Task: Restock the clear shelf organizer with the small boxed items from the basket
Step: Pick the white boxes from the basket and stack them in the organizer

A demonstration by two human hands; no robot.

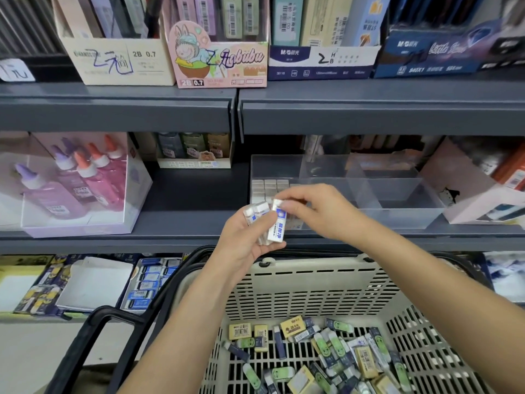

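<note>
A cream box [122,61] reads "2B 0.7", a navy-white box [321,62] "M&G". The left hand [245,245] grips several white, blue-labelled erasers [275,227] at the organizer's [397,220] front left corner. The right hand [321,211] pinches one, and more lie in the basket [312,282].

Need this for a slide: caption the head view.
Left hand holds small white boxes; right hand pinches one, between basket and clear organizer.
</note>
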